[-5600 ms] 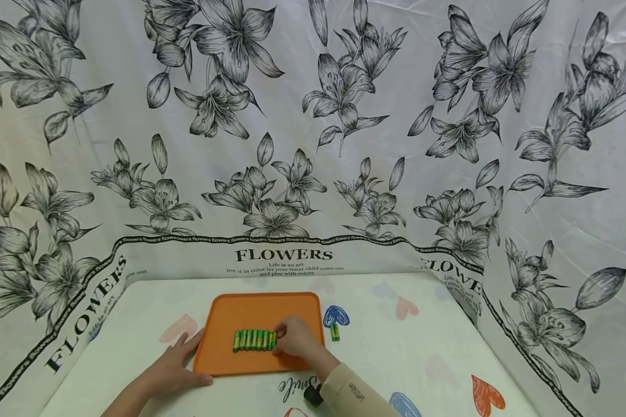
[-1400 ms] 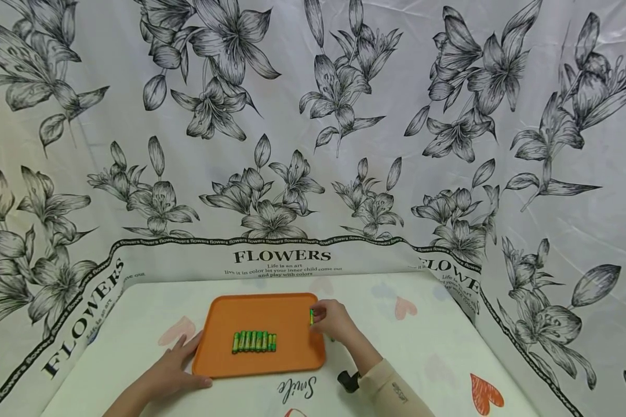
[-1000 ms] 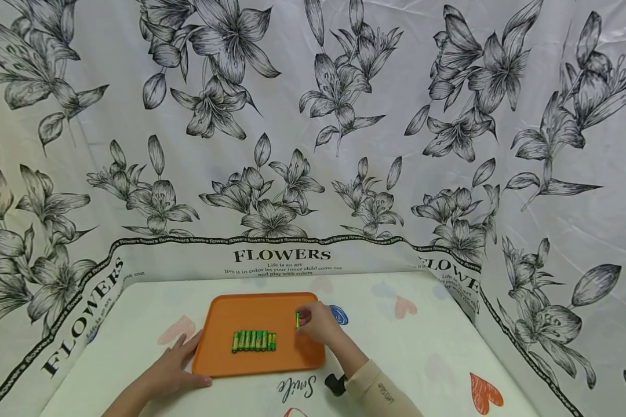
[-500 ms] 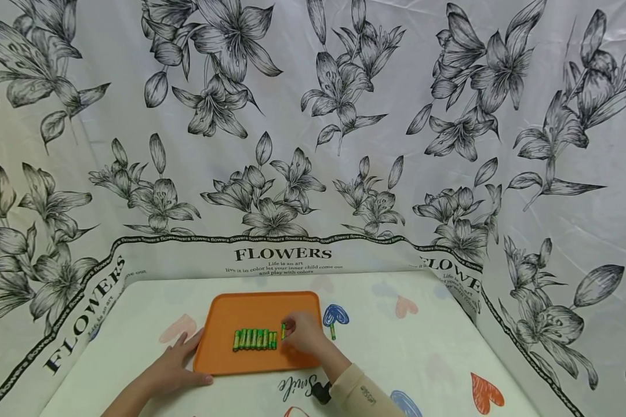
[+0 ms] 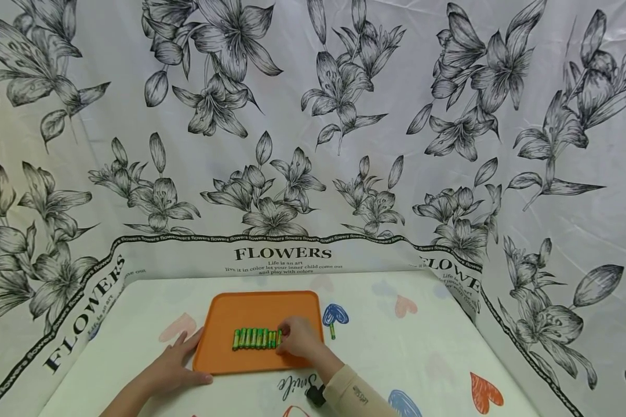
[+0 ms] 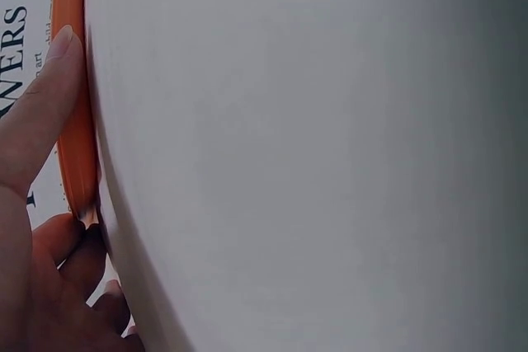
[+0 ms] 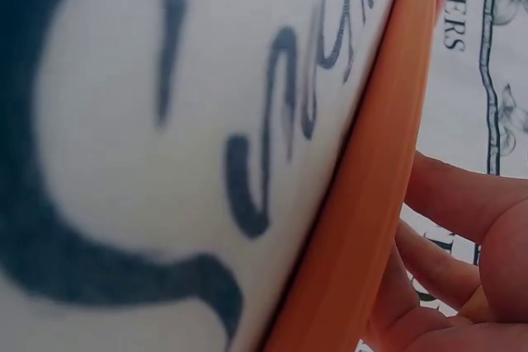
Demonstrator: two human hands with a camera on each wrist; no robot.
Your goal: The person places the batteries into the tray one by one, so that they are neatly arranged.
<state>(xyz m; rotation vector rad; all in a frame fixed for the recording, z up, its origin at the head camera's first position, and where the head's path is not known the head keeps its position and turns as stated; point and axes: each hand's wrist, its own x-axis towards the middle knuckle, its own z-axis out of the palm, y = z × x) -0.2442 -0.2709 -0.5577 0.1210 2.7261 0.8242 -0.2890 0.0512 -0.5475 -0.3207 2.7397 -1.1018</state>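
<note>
In the head view, a row of green-and-yellow batteries [image 5: 250, 339] stands side by side on an orange tray [image 5: 261, 307]. My right hand [image 5: 299, 339] pinches another battery [image 5: 279, 337] at the row's right end; the fingers partly cover it. My left hand [image 5: 174, 368] braces the tray's near left corner, thumb on the front side and fingers spread along the left side. The left wrist view shows the left thumb [image 6: 51, 96] lying straight against the tray wall [image 6: 76, 154]. From the right wrist, the tray's side [image 7: 363, 228] hides the batteries.
One loose battery [image 5: 332, 331] lies on the heart-printed tablecloth [image 5: 422, 341], right of the tray. A black object [image 5: 315, 396] sits by the right sleeve [image 5: 357, 394]. A floral curtain [image 5: 292, 174] closes off the back and both sides.
My right hand has carried a battery from the tray's right edge leftward and down to the row's right end. The loose battery on the cloth is uncovered again. My left hand stays put.
</note>
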